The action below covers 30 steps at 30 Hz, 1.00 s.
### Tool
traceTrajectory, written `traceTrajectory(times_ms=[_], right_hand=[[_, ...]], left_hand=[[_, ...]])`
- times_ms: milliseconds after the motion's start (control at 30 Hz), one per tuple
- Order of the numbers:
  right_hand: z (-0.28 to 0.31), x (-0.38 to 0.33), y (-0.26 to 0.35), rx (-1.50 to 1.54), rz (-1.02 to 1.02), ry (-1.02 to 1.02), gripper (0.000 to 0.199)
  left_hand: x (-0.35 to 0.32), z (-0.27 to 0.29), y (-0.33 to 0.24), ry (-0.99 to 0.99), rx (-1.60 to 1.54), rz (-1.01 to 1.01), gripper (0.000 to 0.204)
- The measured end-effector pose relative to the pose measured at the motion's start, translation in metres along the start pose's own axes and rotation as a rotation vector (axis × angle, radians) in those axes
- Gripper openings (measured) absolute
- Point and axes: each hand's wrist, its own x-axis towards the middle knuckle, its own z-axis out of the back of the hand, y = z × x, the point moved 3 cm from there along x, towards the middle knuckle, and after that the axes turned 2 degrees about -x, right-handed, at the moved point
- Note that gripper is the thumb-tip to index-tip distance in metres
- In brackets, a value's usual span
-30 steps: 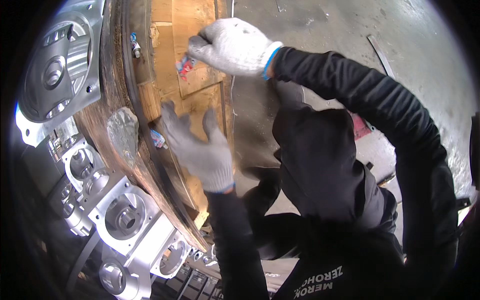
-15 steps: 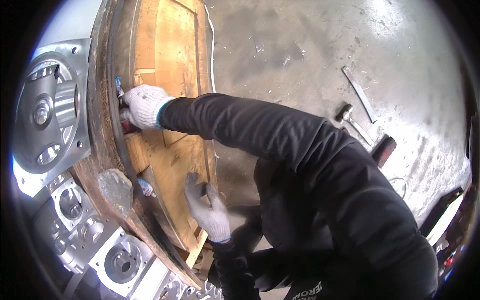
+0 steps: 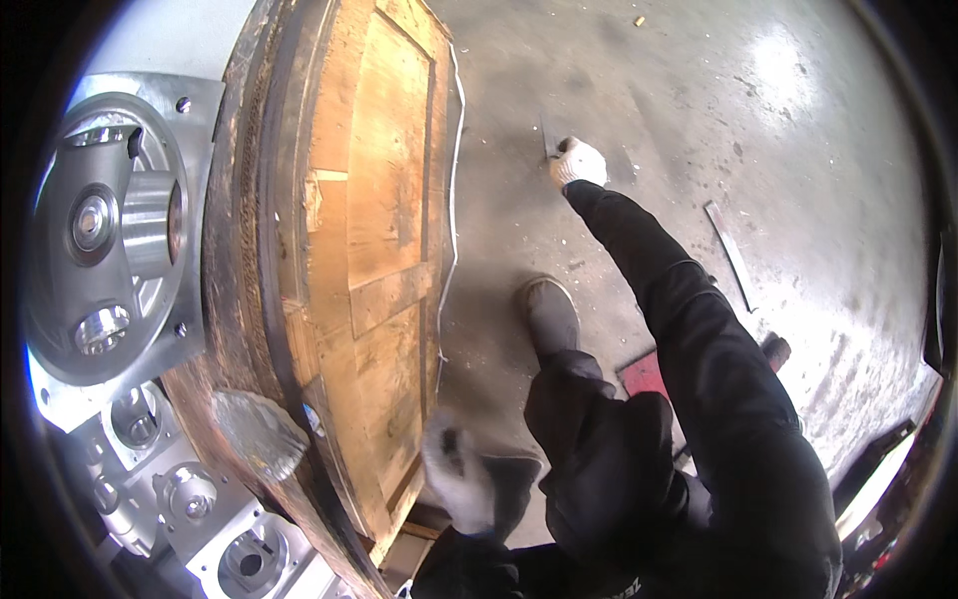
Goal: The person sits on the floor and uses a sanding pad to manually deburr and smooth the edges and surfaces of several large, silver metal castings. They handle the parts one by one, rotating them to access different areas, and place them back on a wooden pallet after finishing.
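Low over the concrete floor, my right hand [image 3: 579, 165], in a white knit glove, reaches far forward. Its fingers are closed at the lower end of a thin dark strip [image 3: 545, 133], whose exact kind I cannot make out. My left hand [image 3: 461, 479], gloved in grey-white, is near the close right edge of the wooden bench [image 3: 384, 200]. Motion blurs its fingers, and nothing is visibly held in it.
Machined metal castings [image 3: 120, 230] line the left, beside a rough grey lump [image 3: 259, 434] on the bench. A white cord [image 3: 458, 130] runs along the bench's right edge. On the floor lie a flat metal bar [image 3: 731, 257], a red piece [image 3: 644, 375] and a dark block [image 3: 776, 350].
My right hand has left the bench's left side and swung right to the floor, onto the thin strip. My left hand has dropped lower. The view has shifted, showing my shoe.
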Motion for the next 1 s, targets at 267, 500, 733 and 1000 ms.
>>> traceTrajectory(times_ms=[267,500,733,1000], right_hand=[[-0.03,0.031,0.011,-0.212,-0.094,-0.165,0.033],[-0.037,0.039,0.004,-0.233,-0.046,-0.128,0.023],[-0.022,0.024,0.02,-0.428,0.218,-0.126,0.017],[-0.02,0.032,0.016,-0.36,0.261,-0.089,0.018]], left_hand=[[-0.004,-0.011,0.027,0.014,0.12,-0.057,0.037],[-0.003,-0.016,0.025,0.013,-0.02,0.065,0.033],[-0.004,-0.014,0.017,0.016,-0.008,0.074,0.033],[-0.005,-0.016,0.018,0.021,0.019,0.002,0.037]])
